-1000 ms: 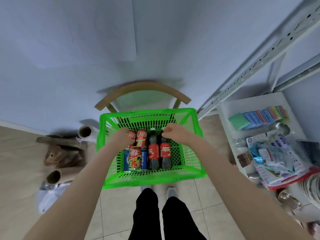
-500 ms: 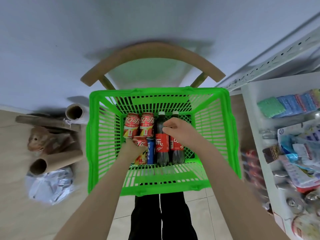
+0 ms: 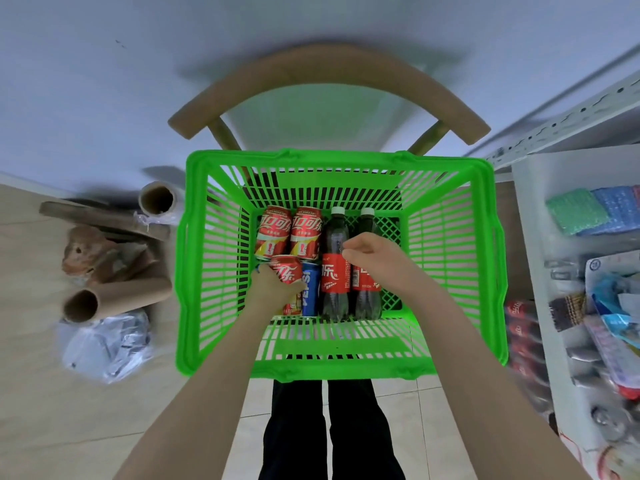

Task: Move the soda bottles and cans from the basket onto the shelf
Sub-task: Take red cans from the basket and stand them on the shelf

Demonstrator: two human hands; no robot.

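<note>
At the far left, a cardboard tube (image 3: 114, 296), a roll of clear film (image 3: 157, 200) and a crumpled plastic bag (image 3: 104, 344) are seen on the floor. A green basket (image 3: 183, 271) is set on a wooden chair (image 3: 329, 74) in the middle of the view, and all the drinks are lying flat on its floor.

Two rear red cans (image 3: 289, 233) are laid side by side at the back of the basket's left half. Just in front of them a front red can (image 3: 287, 270) is gripped by the left hand (image 3: 273, 289): the fingers are curled round the can's left side and the thumb is laid across its right side, against a blue can (image 3: 310, 289) lying directly beside it.

To the right of the cans, a left bottle (image 3: 334, 271) and a right bottle (image 3: 366, 292) of dark cola with red labels are laid side by side, caps pointing away. The right hand (image 3: 374, 252) is placed over the upper body of the right bottle, its fingers curled down around it and its fingertips (image 3: 346, 252) brought up against the left bottle.

At the far right, a white shelf (image 3: 530, 237) is seen just beside the basket. Coloured sponges (image 3: 575, 211), packets and further cans are spread on it, partly blurred.
</note>
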